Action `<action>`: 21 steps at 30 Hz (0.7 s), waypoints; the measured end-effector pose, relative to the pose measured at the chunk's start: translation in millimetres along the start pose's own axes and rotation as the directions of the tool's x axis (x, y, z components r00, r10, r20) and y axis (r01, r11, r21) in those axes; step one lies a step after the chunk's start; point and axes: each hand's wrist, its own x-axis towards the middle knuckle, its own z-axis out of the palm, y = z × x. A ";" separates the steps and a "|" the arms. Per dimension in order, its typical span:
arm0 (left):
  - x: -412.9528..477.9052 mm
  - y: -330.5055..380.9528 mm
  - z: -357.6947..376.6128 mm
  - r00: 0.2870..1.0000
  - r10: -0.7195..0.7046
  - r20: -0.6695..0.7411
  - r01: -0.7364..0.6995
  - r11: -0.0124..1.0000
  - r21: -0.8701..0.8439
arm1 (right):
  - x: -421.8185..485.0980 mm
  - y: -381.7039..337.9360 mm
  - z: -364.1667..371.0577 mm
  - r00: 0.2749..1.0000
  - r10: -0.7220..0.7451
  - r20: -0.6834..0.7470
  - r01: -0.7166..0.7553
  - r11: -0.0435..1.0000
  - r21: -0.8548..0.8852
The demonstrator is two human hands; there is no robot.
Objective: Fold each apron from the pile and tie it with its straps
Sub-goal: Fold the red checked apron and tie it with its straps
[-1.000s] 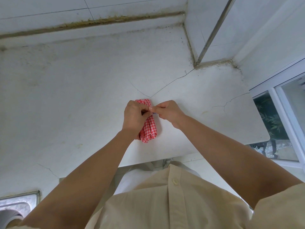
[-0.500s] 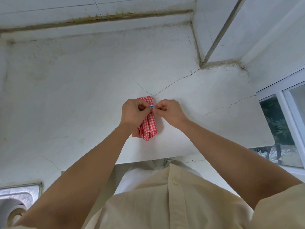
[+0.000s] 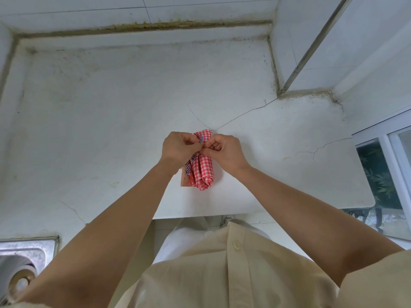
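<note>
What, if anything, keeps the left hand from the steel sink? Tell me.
Probably yes: only bare white counter separates the left hand from the steel sink, though it pinches the folded red gingham apron's strap and must release first.

Soft, bright daylight and a sharp picture.
Light seems to come from the window (image 3: 382, 174) on the right; the white desk (image 3: 111, 130) shows only faint shadows, and straight lines bend near the edges of the picture.

The left hand (image 3: 178, 147) and right hand (image 3: 224, 150) have moved closer together on top of the apron (image 3: 203, 172). More striped strap (image 3: 190, 163) now shows at the apron's left side.
</note>
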 end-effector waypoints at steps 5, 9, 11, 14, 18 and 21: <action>-0.8 -1.6 -0.8 1.000 -0.011 -0.001 0.011 0.999 -0.031 | -1.8 0.0 1.6 1.000 -0.011 -0.027 0.011 1.000 0.009; -1.2 -4.4 1.7 1.000 0.006 -0.016 -0.006 1.000 -0.009 | 1.0 -1.0 -0.7 1.000 0.006 -0.020 -0.006 1.000 -0.021; -2.4 -5.8 1.2 0.999 0.038 -0.009 -0.038 0.999 0.034 | 3.0 -1.1 -2.5 0.999 0.032 -0.002 -0.032 0.999 -0.024; -7.3 -8.2 3.5 0.977 0.213 -0.032 -0.198 0.946 0.255 | 6.0 -3.3 -3.0 0.997 0.062 0.045 -0.061 0.998 -0.027; -14.3 -10.6 14.5 0.861 0.505 -0.060 -0.395 0.739 0.545 | 13.3 -8.0 -6.9 0.985 0.127 0.117 -0.124 0.992 -0.031; -12.8 -15.9 19.9 0.810 0.584 -0.051 -0.431 0.652 0.624 | 19.5 -9.0 -13.1 0.968 0.185 0.168 -0.182 0.983 -0.034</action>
